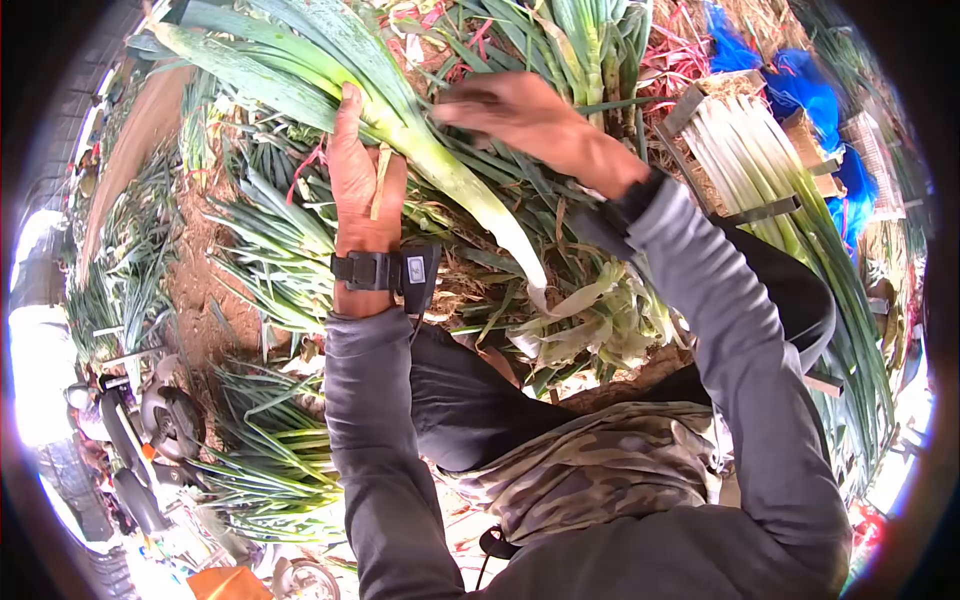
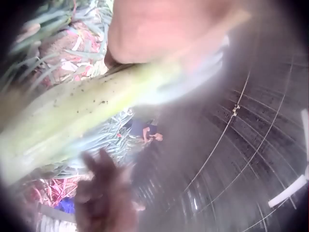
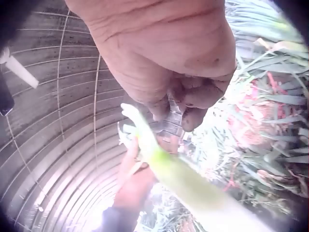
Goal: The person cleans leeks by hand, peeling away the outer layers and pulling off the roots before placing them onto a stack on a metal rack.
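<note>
A large leek (image 1: 460, 180) slants across the head view, green leaves at upper left and white root end pointing down to the right. My left hand (image 1: 365, 195) grips its shank just below the leaves, thumb on the near side. A thin yellowish strip of leaf (image 1: 381, 182) hangs beside that palm. Apart from the leek, to its right, my right hand (image 1: 530, 115) is blurred by motion. Its fingers (image 3: 193, 99) are loosely bent in the right wrist view, with nothing visible in them. In the left wrist view the leek (image 2: 72, 108) crosses below the left hand.
Pale peeled leaves (image 1: 590, 325) lie heaped in front of my lap. Trimmed leeks (image 1: 745, 150) rest in a metal-armed rack on the right. Loose leeks (image 1: 275, 240) cover the ground on the left, with a motorbike (image 1: 165, 420) farther out. Blue plastic (image 1: 805, 95) lies at upper right.
</note>
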A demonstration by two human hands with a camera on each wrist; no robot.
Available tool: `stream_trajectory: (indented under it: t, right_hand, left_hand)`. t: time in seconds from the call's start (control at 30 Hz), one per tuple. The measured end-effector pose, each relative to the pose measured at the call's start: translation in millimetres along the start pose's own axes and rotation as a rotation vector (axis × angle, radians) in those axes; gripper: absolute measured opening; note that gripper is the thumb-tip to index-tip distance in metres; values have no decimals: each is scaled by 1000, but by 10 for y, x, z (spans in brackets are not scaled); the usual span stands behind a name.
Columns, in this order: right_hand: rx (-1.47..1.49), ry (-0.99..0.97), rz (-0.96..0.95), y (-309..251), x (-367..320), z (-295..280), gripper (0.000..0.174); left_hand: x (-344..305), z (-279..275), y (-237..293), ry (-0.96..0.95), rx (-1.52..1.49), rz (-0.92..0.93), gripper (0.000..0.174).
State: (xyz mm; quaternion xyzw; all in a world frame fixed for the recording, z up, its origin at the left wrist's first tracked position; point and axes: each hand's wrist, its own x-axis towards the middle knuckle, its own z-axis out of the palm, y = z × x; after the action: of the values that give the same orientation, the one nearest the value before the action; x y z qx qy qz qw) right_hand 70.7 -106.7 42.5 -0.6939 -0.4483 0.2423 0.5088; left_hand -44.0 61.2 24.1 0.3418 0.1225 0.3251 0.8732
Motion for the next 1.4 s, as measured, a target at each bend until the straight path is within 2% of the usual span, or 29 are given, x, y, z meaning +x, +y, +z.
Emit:
stream_trajectory:
  t: [0.13, 0.23, 0.3, 0.37, 0.4, 0.43, 0.5, 0.53, 0.57, 0.6, 0.63, 0.7, 0.77, 0.83, 0.93, 1.0, 1.1, 1.23, 1.33, 1.4]
  right_hand:
    - [301, 56, -27, 12, 178, 344, 45]
    - [490, 169, -11, 13, 48, 464, 36]
    - [705, 147, -8, -41, -92, 416, 29]
    - [903, 135, -7, -1, -226, 349, 17]
    - [979, 123, 14, 96, -276, 292, 15]
    - [1055, 113, 33, 231, -320, 219, 13]
    - [1092, 124, 129, 449, -443, 21, 10]
    - [675, 108, 35, 556, -575, -98, 9]
    - [293, 42, -196, 734, -679, -170, 13]
    - [-63, 61, -439, 915, -783, -242, 16]
    - [-389, 30, -818, 1153, -838, -256, 24]
    - [43, -196, 454, 1204, -1406, -102, 40]
    - [-490, -376, 540, 2168, -2107, 84, 50]
    - [-852, -549, 623, 2585, -2728, 189, 44]
    - [-821, -483, 522, 2112, -2541, 101, 39]
    - [-693, -18, 130, 1855, -2146, 84, 41]
    - [-572, 15, 3, 1240, -1472, 183, 45]
    - [-512, 1, -167, 1288, -1259, 653, 41]
    - [-601, 117, -210, 1377, -1277, 943, 34]
    - [-955, 55, -241, 1309, -1370, 972, 28]
  left_hand:
    - [61, -74, -44, -73, 10, -40, 40]
    - [3, -52, 2, -109, 35, 37, 40]
    - [9, -75, 26, -126, 78, 100, 35]
    - [45, -121, 140, -74, 85, 68, 38]
    - [95, -161, 192, -76, 40, 96, 44]
    - [170, -255, 284, -156, -56, 20, 43]
    - [261, -387, 431, -183, -96, 28, 42]
    - [298, -427, 491, -174, -82, 74, 41]
    - [314, -468, 552, -127, -135, 85, 40]
    - [346, -540, 621, -155, -152, 89, 39]
    - [366, -587, 672, -183, -170, 93, 38]
    - [345, -577, 695, -66, -125, 158, 39]
    - [314, -519, 681, 16, -66, 228, 41]
    - [331, -554, 723, 39, -107, 238, 40]
    - [332, -624, 776, 78, -85, 268, 43]
    - [311, -591, 761, 146, -64, 297, 43]
    - [355, -657, 769, 169, -56, 319, 44]
    - [411, -811, 829, 230, -98, 305, 40]
    - [406, -976, 852, 258, -38, 385, 38]
    - [419, -1060, 885, 372, 40, 394, 35]
